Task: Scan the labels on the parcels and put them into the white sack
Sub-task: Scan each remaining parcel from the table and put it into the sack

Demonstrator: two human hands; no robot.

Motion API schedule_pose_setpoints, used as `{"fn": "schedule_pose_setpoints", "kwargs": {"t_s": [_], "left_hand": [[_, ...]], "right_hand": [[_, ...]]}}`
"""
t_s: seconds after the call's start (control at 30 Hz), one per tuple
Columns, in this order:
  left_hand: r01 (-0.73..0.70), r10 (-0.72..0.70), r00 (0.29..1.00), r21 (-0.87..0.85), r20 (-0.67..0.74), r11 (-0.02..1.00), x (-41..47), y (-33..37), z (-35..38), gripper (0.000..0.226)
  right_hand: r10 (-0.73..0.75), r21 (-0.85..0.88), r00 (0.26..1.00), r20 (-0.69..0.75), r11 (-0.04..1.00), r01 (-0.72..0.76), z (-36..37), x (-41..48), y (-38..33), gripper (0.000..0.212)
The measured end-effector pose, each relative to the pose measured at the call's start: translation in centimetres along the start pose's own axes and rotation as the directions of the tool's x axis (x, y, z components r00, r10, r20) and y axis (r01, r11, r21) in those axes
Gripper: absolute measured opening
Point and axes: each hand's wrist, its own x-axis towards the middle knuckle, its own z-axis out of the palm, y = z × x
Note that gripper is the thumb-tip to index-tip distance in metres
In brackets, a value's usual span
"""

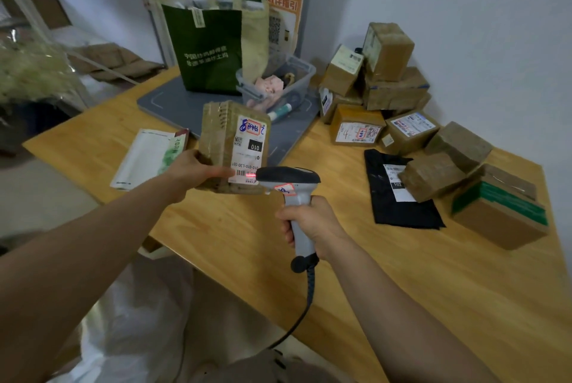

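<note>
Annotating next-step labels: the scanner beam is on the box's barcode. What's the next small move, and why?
Likely: the left hand lowers the box toward the white sack. The red line from the scanner sits on the barcode of the label, the right hand is busy gripping the scanner, and the sack lies just below the table edge, under the left arm.

Both forearms are showing bare from the picture's lower edge up to the wrists over the wooden table (235,246), the left hand (192,169) and right hand (309,221) are likewise showing uncovered, and just below the table's near edge grey-brown cloth (263,367), perhaps clothing, is showing.
</note>
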Motion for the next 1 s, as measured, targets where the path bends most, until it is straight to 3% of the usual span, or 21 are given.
{"fn": "schedule_pose_setpoints", "kwargs": {"t_s": [0.3, 0.7, 0.83, 1.0], "left_hand": [[-0.011, 0.01, 0.998, -0.002, -0.061, 1.0, -0.5, -0.9, -1.1, 0.061], [0.014, -0.018, 0.99, -0.03, -0.137, 0.999, -2.2, -1.8, -2.9, 0.067], [0.048, -0.063, 0.98, -0.085, -0.187, 0.995, -3.4, -2.5, -4.1, 0.063], [0.078, -0.179, 0.916, -0.277, -0.359, 0.958, -6.6, -5.5, -9.2, 0.071]], "right_hand": [[-0.011, -0.002, 1.0, 0.006, 1.0, 0.011, 1.5, -0.1, -0.3, 0.008], [-0.029, -0.014, 0.998, 0.052, 0.999, 0.03, 3.8, -0.3, -0.6, 0.011], [-0.054, 0.036, 0.993, 0.102, 0.998, 0.051, 5.1, -0.2, -0.8, 0.014], [-0.062, 0.047, 0.978, 0.197, 0.997, 0.053, 8.8, 0.1, -1.2, 0.013]]}}
